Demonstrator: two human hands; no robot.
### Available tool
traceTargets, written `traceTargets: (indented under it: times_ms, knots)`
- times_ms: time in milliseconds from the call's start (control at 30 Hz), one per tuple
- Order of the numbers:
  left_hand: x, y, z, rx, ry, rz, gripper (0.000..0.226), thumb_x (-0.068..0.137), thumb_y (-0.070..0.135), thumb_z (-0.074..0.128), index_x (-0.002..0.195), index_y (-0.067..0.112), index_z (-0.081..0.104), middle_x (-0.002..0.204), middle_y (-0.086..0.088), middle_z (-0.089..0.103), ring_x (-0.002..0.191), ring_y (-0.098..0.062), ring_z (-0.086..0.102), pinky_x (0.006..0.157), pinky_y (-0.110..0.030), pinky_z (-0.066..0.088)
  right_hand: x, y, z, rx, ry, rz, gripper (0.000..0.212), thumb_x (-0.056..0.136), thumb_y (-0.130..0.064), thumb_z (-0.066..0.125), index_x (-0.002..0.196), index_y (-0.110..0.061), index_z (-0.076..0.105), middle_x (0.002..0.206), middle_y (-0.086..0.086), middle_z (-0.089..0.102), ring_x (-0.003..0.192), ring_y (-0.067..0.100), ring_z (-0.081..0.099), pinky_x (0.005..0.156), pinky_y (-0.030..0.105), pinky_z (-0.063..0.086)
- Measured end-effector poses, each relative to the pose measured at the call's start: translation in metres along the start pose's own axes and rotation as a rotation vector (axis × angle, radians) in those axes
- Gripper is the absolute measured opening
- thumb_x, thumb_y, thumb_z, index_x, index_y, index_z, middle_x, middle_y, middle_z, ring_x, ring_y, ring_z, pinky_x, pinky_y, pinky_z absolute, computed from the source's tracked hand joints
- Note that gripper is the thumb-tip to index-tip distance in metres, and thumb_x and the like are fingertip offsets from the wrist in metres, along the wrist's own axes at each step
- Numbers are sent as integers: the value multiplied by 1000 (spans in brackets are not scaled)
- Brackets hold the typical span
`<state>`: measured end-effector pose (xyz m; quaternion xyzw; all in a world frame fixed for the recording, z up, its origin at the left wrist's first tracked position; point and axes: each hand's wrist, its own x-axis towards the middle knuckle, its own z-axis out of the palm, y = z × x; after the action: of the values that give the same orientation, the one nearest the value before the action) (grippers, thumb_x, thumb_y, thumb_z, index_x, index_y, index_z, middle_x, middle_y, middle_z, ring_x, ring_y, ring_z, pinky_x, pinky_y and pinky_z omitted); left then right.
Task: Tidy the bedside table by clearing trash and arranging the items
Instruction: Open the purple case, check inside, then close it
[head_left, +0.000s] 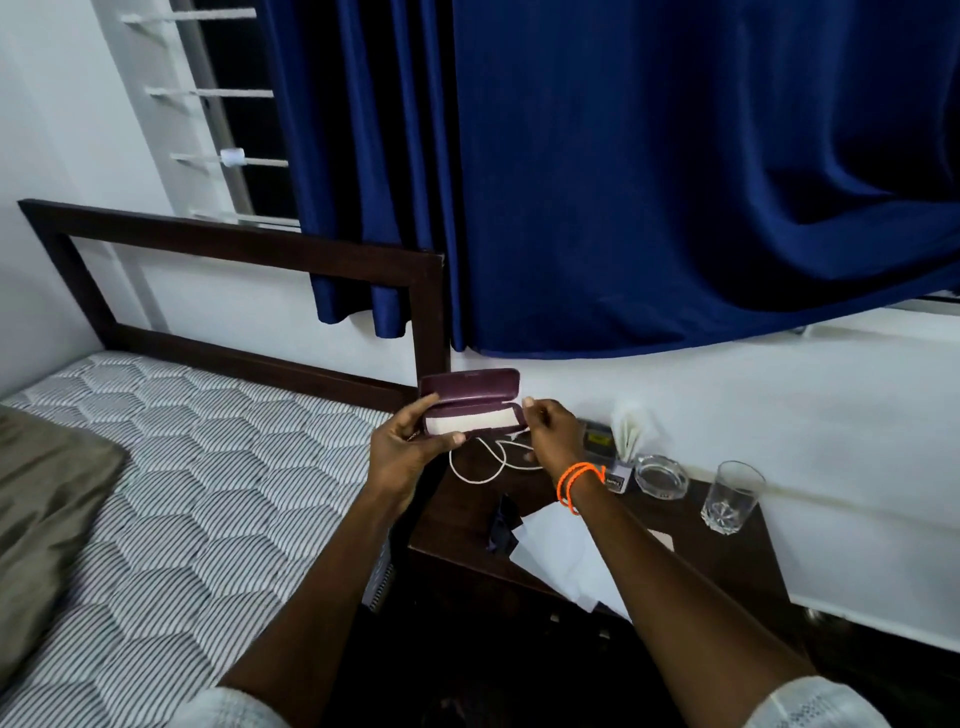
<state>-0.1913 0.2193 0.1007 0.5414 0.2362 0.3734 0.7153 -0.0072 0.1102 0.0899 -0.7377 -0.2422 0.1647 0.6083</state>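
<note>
At the centre of the frame, the left hand (408, 449) held an open maroon glasses case (470, 402) in the air above the far left corner of the dark wooden surface (727, 558), its grip closed around the case's left end, thumb along the front edge. The lid stood up and the pale lining showed inside. The right hand (550, 434), with orange bands (576, 483) at the wrist, pinched the case's right end in a narrow grip. Below the hands a white cable (480, 462) lay looped on the surface. Toward the lower centre lay a dark folded item (503, 525) beside white paper (558, 553). To the right stood a small box (618, 478), a clear glass ashtray (661, 475) and a drinking glass (731, 496), near the white wall. The bed's patterned mattress (208, 467) filled the lower left, and a blue curtain (623, 182) hung across the upper right.
</note>
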Motion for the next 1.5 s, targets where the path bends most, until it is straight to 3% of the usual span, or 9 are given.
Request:
traceTargets:
  times_ms: [67,167,267,333,533,700,1133,1300,1500]
  knots:
    - [4,-15,-5,24,9,-16,68,66,-14,84,128,9,68,122,-12,75,113,-27,72,87,-32,62,2,20,4,22,-39,41,45,101,-49,49,100,-7,66,90,19,69,80,34,71,49,30,56]
    - [9,-35,-13,2,45,-43,68,64,-7,86,127,10,68,121,-7,76,115,-27,71,91,-37,61,9,41,7,107,-28,152,38,104,-44,44,101,-14,67,94,10,74,73,25,73,48,29,53]
    - [17,-49,-18,-18,66,-71,70,61,-1,87,127,13,68,120,-3,76,116,-25,71,99,-43,57,22,69,8,-167,-46,39,14,97,-10,54,96,-11,69,89,10,71,71,21,69,55,30,54]
    - [23,-57,-22,-20,64,-80,71,62,0,88,128,13,67,122,-4,75,118,-26,70,104,-48,52,28,88,8,-441,-138,-144,27,84,5,53,91,-10,74,89,7,72,78,20,67,69,31,51]
    - [42,-77,-29,-17,71,-81,69,65,-1,87,129,14,68,127,-9,73,121,-28,68,107,-54,50,28,125,16,-1023,-569,-338,49,79,4,58,116,-26,72,121,4,62,118,25,57,94,36,52]
    - [51,-83,-31,-36,69,-72,70,65,-3,86,131,12,66,128,-11,72,121,-29,68,105,-53,52,29,134,29,-1183,-697,-464,45,89,-3,57,125,-27,70,136,2,56,128,25,45,100,32,45]
    - [53,-83,-38,-53,78,-62,72,64,-5,84,131,10,66,126,-10,73,120,-29,69,104,-52,52,31,128,41,-1168,-698,-443,34,88,-22,61,118,-30,73,124,-2,67,127,22,46,106,37,38]
    - [48,-72,-37,-58,98,-33,71,61,-2,87,128,13,68,123,-10,74,118,-29,69,98,-44,58,40,96,22,-1103,-572,-428,35,78,-26,63,110,-34,77,113,4,71,110,25,62,98,35,51]
    - [35,-44,-26,-86,94,-34,74,64,-2,87,133,10,65,122,-10,75,115,-28,71,99,-43,55,39,27,-15,-1072,-439,-474,31,83,-25,65,108,-38,77,108,4,72,104,25,65,93,36,53]
